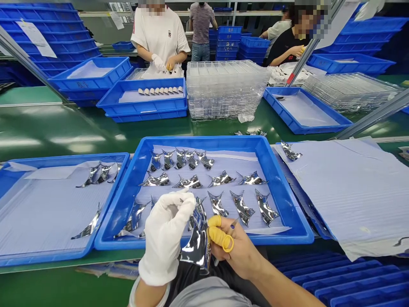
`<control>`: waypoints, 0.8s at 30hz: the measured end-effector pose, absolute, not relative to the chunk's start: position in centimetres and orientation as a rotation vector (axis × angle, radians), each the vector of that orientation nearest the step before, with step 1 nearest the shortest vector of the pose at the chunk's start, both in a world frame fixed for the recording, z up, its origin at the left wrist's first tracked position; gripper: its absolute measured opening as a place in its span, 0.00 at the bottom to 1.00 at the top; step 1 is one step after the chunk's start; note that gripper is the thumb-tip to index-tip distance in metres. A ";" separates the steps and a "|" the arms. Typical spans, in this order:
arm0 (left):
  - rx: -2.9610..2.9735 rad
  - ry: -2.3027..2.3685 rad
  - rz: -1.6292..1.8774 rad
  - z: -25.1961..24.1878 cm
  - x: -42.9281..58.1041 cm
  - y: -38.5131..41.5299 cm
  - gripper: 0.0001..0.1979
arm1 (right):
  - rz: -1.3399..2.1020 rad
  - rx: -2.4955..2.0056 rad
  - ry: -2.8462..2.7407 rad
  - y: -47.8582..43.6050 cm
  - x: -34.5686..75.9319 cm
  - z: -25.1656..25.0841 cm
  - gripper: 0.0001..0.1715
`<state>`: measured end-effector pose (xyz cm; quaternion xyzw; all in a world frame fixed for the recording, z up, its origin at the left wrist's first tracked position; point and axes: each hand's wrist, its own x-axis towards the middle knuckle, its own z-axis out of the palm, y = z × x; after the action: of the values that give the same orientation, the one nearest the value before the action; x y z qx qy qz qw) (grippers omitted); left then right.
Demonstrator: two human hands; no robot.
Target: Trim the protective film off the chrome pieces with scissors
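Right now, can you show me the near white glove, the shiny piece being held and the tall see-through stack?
Near white glove [163,234], head view: back of the glove.
Held shiny piece [198,237], head view: middle of its mirror-like face.
Tall see-through stack [222,98], head view: middle of its front side.

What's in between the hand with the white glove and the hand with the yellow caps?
A shiny curved piece. The head view shows it between the left hand and the right hand.
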<state>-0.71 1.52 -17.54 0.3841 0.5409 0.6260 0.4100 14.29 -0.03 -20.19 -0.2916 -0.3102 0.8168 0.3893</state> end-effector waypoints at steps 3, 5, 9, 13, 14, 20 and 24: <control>0.956 1.372 1.588 -17.7 -0.7 1.5 0.08 | 2.080 -0.720 -0.800 0.1 14.3 -20.4 0.26; 0.981 1.365 1.605 -17.7 -0.6 1.6 0.07 | 2.046 -0.719 -0.846 0.1 14.3 -20.6 0.25; 1.124 1.300 1.632 -17.5 -0.8 1.6 0.04 | 1.869 -0.801 -1.039 -0.2 14.5 -20.8 0.23; 1.146 1.305 1.599 -17.4 -1.1 1.4 0.07 | 1.702 -0.858 -1.207 -0.4 14.8 -20.4 0.22; 1.129 1.305 1.585 -17.4 -1.2 1.4 0.08 | 1.686 -0.862 -1.221 -0.5 14.9 -20.4 0.21; 0.940 1.285 1.494 -18.2 -1.3 1.5 0.12 | 1.720 -0.827 -1.143 -0.6 14.9 -20.1 0.21; 0.763 1.284 1.378 -18.5 -0.5 1.7 0.14 | 1.792 -0.813 -0.992 -0.6 14.3 -19.8 0.18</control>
<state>-0.52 1.71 -18.49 0.3193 0.5372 0.5765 0.5264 14.30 -0.58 -19.76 -0.3293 -0.4016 0.7255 0.4517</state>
